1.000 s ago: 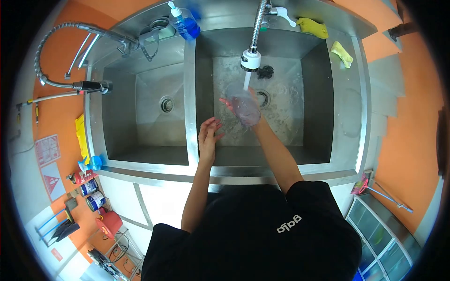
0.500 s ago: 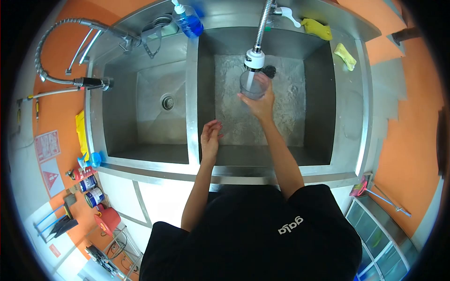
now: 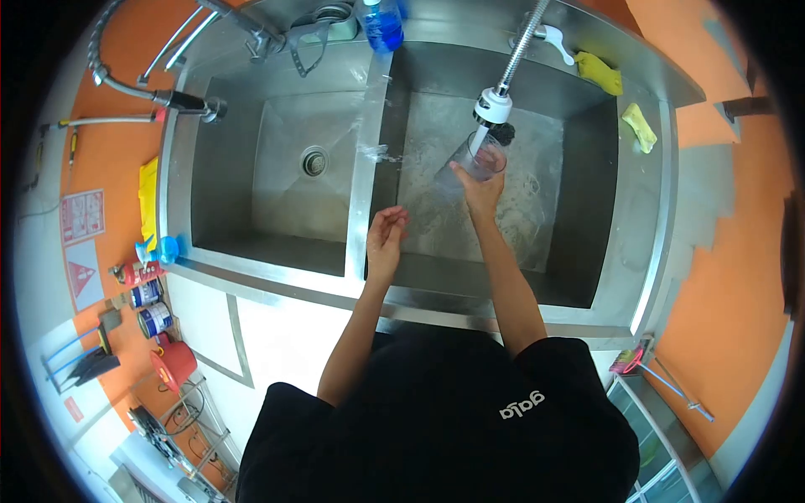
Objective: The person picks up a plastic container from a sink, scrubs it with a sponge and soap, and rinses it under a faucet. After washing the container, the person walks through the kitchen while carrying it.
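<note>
A clear glass (image 3: pixel 463 165) is gripped in my right hand (image 3: pixel 484 191), tilted under the white tap head (image 3: pixel 492 106) over the right basin. Water runs from the tap into the glass mouth. My left hand (image 3: pixel 388 232) is raised near the divider between the basins, fingers slightly curled and apart, holding nothing. A dark scrubber (image 3: pixel 502 134) shows just beyond the glass. Shallow water covers the floor of the right basin (image 3: pixel 520 226).
The left basin (image 3: pixel 293 201) has a round drain. Behind the sinks stand a blue soap bottle (image 3: pixel 383 29) and a green container (image 3: pixel 340 25). Yellow cloths (image 3: pixel 599 74) lie at the back right. Another hose tap (image 3: pixel 189 103) reaches over the left basin.
The view has turned and shifted. The glass has tipped in my right hand, its mouth now towards the right and its base towards the left. My left hand stays empty.
</note>
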The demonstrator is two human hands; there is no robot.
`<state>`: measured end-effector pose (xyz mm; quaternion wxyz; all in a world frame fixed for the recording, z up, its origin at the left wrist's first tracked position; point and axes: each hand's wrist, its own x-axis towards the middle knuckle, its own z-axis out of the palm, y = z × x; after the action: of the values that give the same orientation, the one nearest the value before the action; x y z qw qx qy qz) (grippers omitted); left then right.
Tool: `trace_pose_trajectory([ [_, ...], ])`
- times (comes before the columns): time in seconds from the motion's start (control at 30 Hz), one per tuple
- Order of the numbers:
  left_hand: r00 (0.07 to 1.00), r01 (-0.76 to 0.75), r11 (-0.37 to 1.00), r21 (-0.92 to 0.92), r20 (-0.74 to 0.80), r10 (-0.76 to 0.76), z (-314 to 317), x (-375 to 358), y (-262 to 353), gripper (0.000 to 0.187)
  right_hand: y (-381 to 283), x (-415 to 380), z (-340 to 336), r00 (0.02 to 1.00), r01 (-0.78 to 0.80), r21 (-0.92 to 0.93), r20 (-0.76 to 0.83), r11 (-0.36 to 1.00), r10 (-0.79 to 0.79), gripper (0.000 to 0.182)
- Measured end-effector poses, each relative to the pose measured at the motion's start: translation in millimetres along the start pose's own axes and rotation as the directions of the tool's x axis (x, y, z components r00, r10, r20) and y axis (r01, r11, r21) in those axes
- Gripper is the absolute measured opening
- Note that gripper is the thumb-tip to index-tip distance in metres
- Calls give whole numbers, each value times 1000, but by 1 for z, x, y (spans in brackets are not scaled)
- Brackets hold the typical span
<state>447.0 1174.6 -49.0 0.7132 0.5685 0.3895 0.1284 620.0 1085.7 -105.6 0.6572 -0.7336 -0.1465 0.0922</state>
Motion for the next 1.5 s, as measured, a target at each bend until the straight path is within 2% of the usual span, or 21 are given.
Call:
trace_pose_trajectory([
  [0.03, 1000, 1, 1000, 2, -1, -1, -1, -3, 2, 20, 1, -1, 4, 985, -90, 97, -141, 991, 103, 80],
  [0.07, 1000, 2, 1000, 1, 0, -2, -3, -4, 1, 20, 0, -7, 2, 984, -91, 96, -141, 991, 104, 80],
  [0.13, 999, -48, 999, -5, 11, 48, -6, -1, 1, 20, -8, -12, -2, 994, 91, -69, 61, 993, -87, 78],
  [0.17, 999, -54, 998, -15, -1, 54, -8, 1, 1, 20, -6, -5, -2, 993, 100, -69, 75, 993, -95, 78],
  [0.23, 997, -76, 997, 5, -5, 76, -14, -4, 3, 20, 0, -2, -5, 996, 52, 15, -71, 999, -51, 77],
  [0.37, 997, -67, 996, -51, -27, 66, -11, -2, 1, 19, -13, -1, -4, 996, 86, -120, 29, 989, -83, 76],
  [0.43, 997, -80, 996, -27, -19, 79, -12, -6, 5, 19, -8, 0, 2, 998, 29, 73, -65, 997, -24, 76],
  [0.57, 997, -75, 997, -25, -10, 75, -16, -6, 6, 20, -5, -8, 10, 994, -43, 29, -102, 999, 46, 75],
  [0.67, 997, -71, 997, -37, -20, 70, -21, -9, 2, 20, 6, -8, 5, 998, -56, -16, -36, 998, 55, 75],
  [0.73, 997, -76, 997, -27, -33, 75, -25, -9, 6, 19, 4, -8, 8, 998, 25, -119, -46, 993, -31, 74],
  [0.77, 997, -77, 997, -25, -27, 76, -26, -8, 7, 19, 2, -8, 10, 998, 25, -118, -52, 993, -31, 74],
  [0.83, 996, -85, 995, -54, -16, 84, -24, -8, 5, 18, 3, -8, 8, 1000, -11, 33, -11, 999, 11, 75],
  [0.93, 998, -64, 997, -51, -23, 62, -22, -8, 6, 18, -1, -8, 6, 998, 54, -65, -4, 996, -55, 75],
  [1.03, 997, -75, 997, -31, -7, 75, -20, -8, 5, 18, -9, -7, 3, 1000, 13, -137, -10, 990, -15, 76],
  [1.13, 996, -85, 996, -21, 8, 85, -21, -8, 5, 18, -5, -4, 2, 997, 72, -101, -11, 992, -74, 77],
  [1.33, 997, -70, 997, 15, 19, 70, -23, -7, 3, 21, -1, -3, -3, 996, 65, -183, -45, 981, -75, 79],
  [1.5, 997, -71, 997, 33, 24, 70, -22, -6, 4, 21, 0, -2, -5, 996, 77, -156, -42, 985, -84, 79],
])
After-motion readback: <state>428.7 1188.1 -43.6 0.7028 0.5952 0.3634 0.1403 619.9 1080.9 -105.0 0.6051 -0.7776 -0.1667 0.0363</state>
